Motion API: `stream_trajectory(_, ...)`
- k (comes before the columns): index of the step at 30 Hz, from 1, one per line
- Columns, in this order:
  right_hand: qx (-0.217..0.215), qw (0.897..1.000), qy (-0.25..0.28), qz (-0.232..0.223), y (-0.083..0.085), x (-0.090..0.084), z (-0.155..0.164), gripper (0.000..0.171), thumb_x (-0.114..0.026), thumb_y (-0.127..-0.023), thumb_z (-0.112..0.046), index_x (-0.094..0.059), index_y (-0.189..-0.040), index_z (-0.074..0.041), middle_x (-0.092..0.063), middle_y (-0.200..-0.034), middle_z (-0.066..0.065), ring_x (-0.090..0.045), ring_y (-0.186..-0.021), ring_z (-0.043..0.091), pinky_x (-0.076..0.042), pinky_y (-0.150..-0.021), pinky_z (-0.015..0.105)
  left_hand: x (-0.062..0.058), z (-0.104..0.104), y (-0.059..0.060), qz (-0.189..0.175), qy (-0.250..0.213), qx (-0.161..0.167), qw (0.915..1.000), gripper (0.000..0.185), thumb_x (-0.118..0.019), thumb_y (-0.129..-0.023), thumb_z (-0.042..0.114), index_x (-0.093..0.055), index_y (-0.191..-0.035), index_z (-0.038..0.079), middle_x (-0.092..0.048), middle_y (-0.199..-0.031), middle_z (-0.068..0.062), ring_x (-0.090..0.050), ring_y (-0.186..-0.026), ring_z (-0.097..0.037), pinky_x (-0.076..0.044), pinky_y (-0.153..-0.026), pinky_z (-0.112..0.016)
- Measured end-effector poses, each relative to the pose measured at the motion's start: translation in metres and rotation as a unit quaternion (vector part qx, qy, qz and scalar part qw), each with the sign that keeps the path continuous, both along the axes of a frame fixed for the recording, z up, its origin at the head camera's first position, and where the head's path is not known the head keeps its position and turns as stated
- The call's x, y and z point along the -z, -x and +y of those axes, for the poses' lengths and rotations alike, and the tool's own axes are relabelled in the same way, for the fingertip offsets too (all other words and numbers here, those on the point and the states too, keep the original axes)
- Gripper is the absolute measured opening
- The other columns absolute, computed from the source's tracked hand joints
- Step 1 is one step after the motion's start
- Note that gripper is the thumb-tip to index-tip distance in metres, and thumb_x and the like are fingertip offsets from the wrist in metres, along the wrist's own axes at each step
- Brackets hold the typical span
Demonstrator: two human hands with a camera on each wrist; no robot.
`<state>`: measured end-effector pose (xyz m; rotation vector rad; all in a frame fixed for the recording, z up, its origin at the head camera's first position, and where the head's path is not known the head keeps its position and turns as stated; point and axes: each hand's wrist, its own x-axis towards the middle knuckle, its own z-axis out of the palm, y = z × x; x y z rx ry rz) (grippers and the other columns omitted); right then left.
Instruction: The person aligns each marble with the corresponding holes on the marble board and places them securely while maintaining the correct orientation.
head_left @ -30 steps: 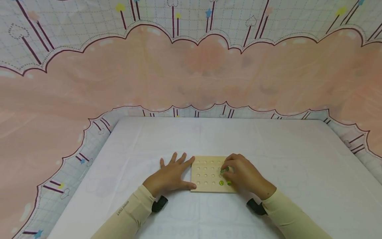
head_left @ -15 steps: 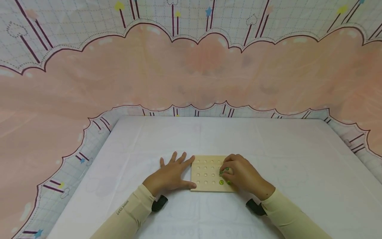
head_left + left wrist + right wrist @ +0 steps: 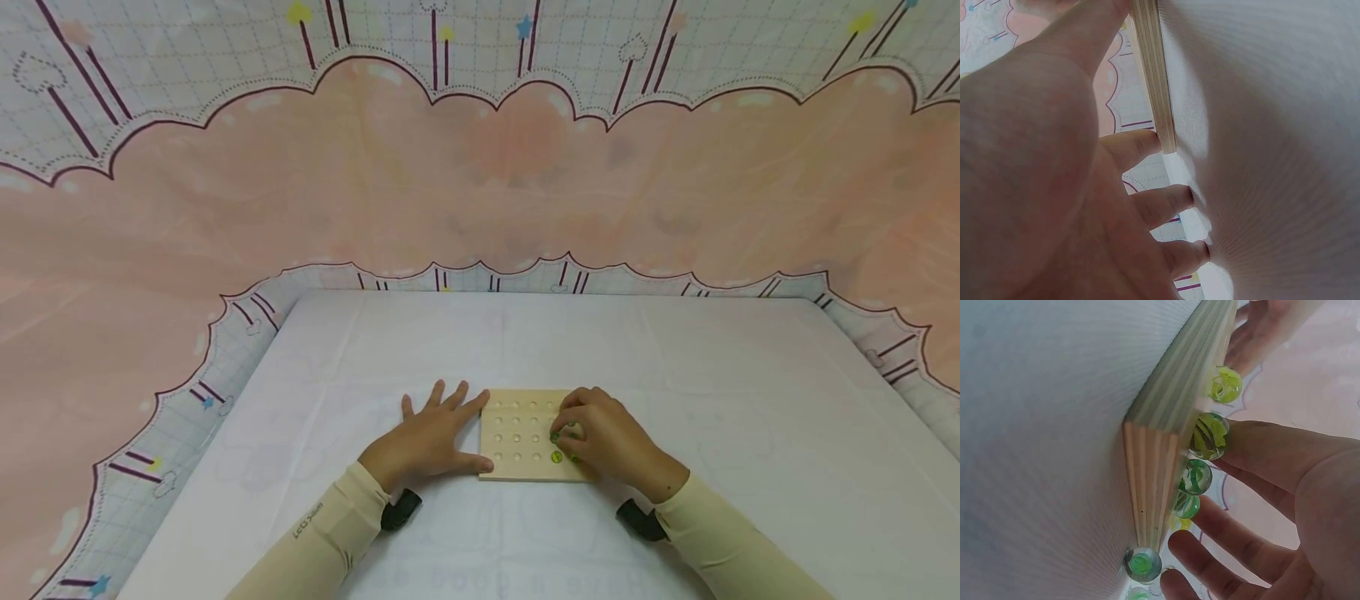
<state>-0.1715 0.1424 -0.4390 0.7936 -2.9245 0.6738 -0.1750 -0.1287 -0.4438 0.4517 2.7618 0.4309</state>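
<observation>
A pale wooden board (image 3: 517, 422) with rows of round dimples lies on the white table. My left hand (image 3: 429, 442) is spread flat at its left side, thumb and index fingertip on the board's edge. Over the board's right part, my right hand (image 3: 617, 437) pinches a green marble (image 3: 554, 437) between thumb and index finger. A yellow-green marble (image 3: 557, 457) sits in a front dimple. The right wrist view shows a dark-striped yellow marble (image 3: 1210, 436) before the thumb and a green-swirled marble (image 3: 1196, 477) beside it. A clear marble with green inside (image 3: 1142, 565) lies by the board's corner, near the other fingertips.
White cloth covers the table (image 3: 420, 342). Behind it hangs a peach and white patterned cloth (image 3: 517, 192) with scalloped lines. A black wrist device (image 3: 402, 510) is under the left sleeve and another (image 3: 641, 520) under the right.
The right fingertips have shifted slightly left and toward me with the green marble. My left hand stays in place at the board's edge.
</observation>
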Motion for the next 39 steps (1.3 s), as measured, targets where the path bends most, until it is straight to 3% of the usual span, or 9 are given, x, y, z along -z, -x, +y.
stream_trajectory(14, -0.005, 1.0, 0.007, 0.007, 0.0, -0.001, 0.001, 0.009, -0.082, -0.08, -0.013, -0.08, -0.087, -0.018, -0.068, -0.106, 0.002, -0.059, -0.099, 0.02, -0.053, -0.089, 0.044, 0.0, 0.0, -0.001, 0.004, -0.001, 0.001, 1.0, 0.103, -0.074, -0.074, 0.068, -0.026, -0.159, 0.035, -0.017, -0.168, -0.007, -0.004, -0.155, -0.043, -0.002, -0.111, -0.08)
stream_trajectory(30, 0.058, 0.998, 0.019, -0.02, 0.005, -0.01, 0.012, 0.011, -0.08, -0.083, -0.013, -0.08, -0.095, -0.015, -0.067, -0.116, 0.008, -0.059, -0.111, 0.027, -0.052, -0.098, 0.049, 0.002, 0.0, -0.002, 0.008, -0.007, 0.0, 0.9999, 0.103, -0.075, -0.074, 0.067, -0.027, -0.158, 0.035, -0.017, -0.168, -0.008, -0.004, -0.155, -0.043, -0.002, -0.111, -0.08)
stream_trajectory(39, 0.079, 0.997, 0.012, -0.015, 0.01, -0.015, 0.023, 0.011, -0.081, -0.083, -0.012, -0.08, -0.094, -0.015, -0.067, -0.113, 0.008, -0.059, -0.111, 0.029, -0.052, -0.098, 0.05, 0.004, 0.0, -0.003, 0.009, -0.008, -0.002, 0.9999, 0.103, -0.076, -0.074, 0.068, -0.027, -0.158, 0.035, -0.018, -0.168, -0.007, -0.004, -0.155, -0.043, -0.002, -0.111, -0.08)
